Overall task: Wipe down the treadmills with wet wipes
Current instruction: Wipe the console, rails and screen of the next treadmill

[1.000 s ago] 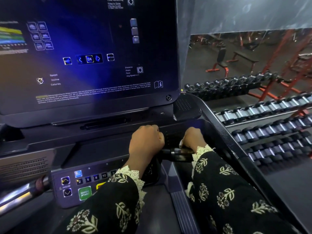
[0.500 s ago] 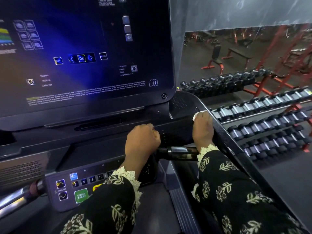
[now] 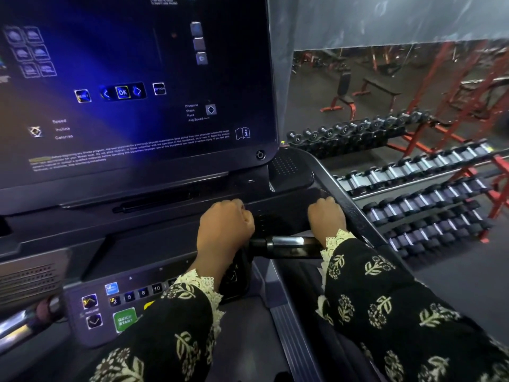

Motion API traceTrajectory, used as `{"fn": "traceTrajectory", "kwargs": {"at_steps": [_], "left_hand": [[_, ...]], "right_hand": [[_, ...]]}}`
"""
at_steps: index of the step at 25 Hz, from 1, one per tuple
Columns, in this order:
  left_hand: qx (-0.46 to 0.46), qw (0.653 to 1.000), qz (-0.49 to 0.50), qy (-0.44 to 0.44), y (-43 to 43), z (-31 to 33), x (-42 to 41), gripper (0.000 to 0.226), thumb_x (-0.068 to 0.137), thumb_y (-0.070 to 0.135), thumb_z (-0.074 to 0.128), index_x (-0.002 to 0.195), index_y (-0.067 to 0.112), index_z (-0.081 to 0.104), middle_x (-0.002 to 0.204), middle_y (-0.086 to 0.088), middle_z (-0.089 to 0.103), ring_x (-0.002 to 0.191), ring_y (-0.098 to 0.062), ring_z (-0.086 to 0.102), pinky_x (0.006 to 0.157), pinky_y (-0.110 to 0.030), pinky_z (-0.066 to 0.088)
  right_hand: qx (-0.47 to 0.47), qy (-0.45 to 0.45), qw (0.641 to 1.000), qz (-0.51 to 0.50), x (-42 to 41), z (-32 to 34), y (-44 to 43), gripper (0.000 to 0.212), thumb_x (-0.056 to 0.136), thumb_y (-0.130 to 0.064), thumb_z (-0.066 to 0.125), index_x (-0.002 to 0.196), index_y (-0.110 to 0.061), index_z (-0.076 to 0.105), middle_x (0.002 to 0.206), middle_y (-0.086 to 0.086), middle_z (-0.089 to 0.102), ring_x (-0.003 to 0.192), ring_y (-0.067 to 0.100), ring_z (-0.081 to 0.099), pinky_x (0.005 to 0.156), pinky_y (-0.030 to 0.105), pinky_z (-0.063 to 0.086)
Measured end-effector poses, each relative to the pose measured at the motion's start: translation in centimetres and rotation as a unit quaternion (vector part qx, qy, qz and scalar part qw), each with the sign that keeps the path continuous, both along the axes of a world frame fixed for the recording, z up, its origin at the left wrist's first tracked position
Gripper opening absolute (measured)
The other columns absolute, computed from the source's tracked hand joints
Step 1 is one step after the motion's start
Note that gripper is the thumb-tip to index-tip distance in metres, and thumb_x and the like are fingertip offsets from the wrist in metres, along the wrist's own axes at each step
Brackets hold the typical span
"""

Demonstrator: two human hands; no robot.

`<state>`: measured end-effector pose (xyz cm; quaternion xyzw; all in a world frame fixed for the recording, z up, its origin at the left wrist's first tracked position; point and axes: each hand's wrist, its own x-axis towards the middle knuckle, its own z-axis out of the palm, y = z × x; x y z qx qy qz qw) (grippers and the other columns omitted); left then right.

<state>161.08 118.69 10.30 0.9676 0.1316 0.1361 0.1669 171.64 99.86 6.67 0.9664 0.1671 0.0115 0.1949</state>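
The treadmill's dark console screen [image 3: 137, 78] fills the upper left, with its button panel [image 3: 129, 296] below. My right hand [image 3: 326, 219] lies curled on the black console tray [image 3: 286, 213], close to the right side rail [image 3: 355, 213]. The wet wipe sits under its fingers and is hidden. My left hand [image 3: 224, 230] is a closed fist resting on the console ledge, left of the chrome-and-black grip bar [image 3: 286, 244]; nothing shows in it. Both arms wear black floral sleeves.
Beyond the rail on the right, a mirror shows racks of dumbbells [image 3: 413, 175], red frames and a bench [image 3: 344, 89]. A chrome handle [image 3: 22, 323] juts out at the lower left. The treadmill's side strip [image 3: 289, 326] runs between my arms.
My right hand slid from the grip bar forward along the right rail, with white wipe showing at its fingertips, then drew back a little onto the tray. The left fist stayed put.
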Motion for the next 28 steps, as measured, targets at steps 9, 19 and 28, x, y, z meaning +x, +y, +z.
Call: {"fn": "traceTrajectory", "kwargs": {"at_steps": [9, 19, 28], "left_hand": [[-0.002, 1.000, -0.005, -0.001, 0.1, 0.0, -0.3, 0.024, 0.086, 0.026, 0.045, 0.088, 0.014, 0.066, 0.080, -0.004, 0.067, 0.075, -0.026, 0.060, 0.063, -0.033, 0.046], [-0.018, 1.000, -0.014, 0.004, 0.1, 0.0, -0.4, 0.024, 0.086, 0.025, 0.043, 0.084, 0.014, 0.065, 0.070, -0.002, 0.067, 0.070, -0.025, 0.061, 0.063, -0.035, 0.051], [-0.003, 1.000, -0.015, -0.002, 0.2, 0.1, -0.5, 0.024, 0.088, 0.024, 0.045, 0.086, 0.011, 0.065, 0.079, -0.007, 0.066, 0.066, -0.024, 0.049, 0.059, -0.030, 0.038]], "right_hand": [[-0.094, 0.025, 0.990, 0.106, -2.4, 1.2, -3.1, 0.026, 0.091, -0.005, 0.050, 0.111, -0.010, 0.065, 0.116, 0.008, 0.057, 0.110, 0.027, 0.050, 0.082, 0.032, 0.046], [-0.122, 0.050, 0.974, 0.187, -0.9, 2.1, -4.4, 0.016, 0.080, -0.010, 0.067, 0.091, 0.001, 0.071, 0.092, 0.012, 0.059, 0.078, 0.023, 0.056, 0.065, 0.035, 0.049], [-0.240, 0.260, 0.929, 0.109, 1.1, 1.9, -2.5, 0.035, 0.097, -0.018, 0.044, 0.127, -0.007, 0.059, 0.130, 0.011, 0.058, 0.120, 0.033, 0.055, 0.098, 0.043, 0.047]]}}
